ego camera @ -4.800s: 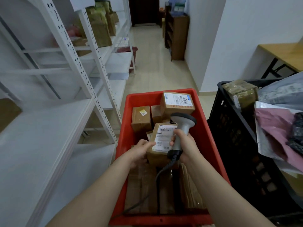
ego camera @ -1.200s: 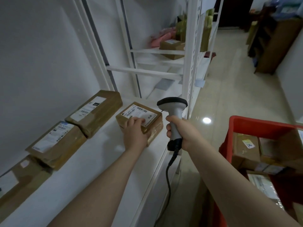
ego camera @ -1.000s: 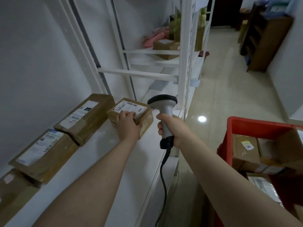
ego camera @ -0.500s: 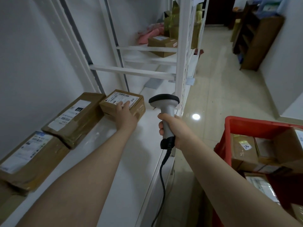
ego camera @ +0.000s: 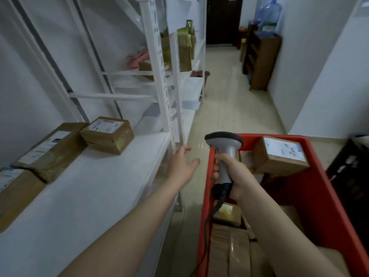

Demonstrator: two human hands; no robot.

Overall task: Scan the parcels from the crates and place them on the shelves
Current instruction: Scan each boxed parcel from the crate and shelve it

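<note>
Left hand (ego camera: 182, 163) let go of shelved parcel (ego camera: 107, 134), now empty w/ fingers apart; right hand (ego camera: 232, 174) grips scanner (ego camera: 224, 146); red crate (ego camera: 327, 192) has more left.

I'm working with dim, flat indoor light, cool and slightly grey, with no hard shadows anywhere. Taking the scanner (ego camera: 223, 145) as my mark: its grey head is fairly sharp, while the left hand (ego camera: 182, 163) just left of it is smeared by motion blur. Farther left, the parcel (ego camera: 107, 134) label is too soft to read, and the shelf uprights (ego camera: 158, 76) bow outward from lens distortion. Beyond the scanner the floor (ego camera: 225, 96) carries a pale sheen, probably from an overhead lamp. Right of it, the black crate (ego camera: 351, 176) sinks into near-black murk.
</note>
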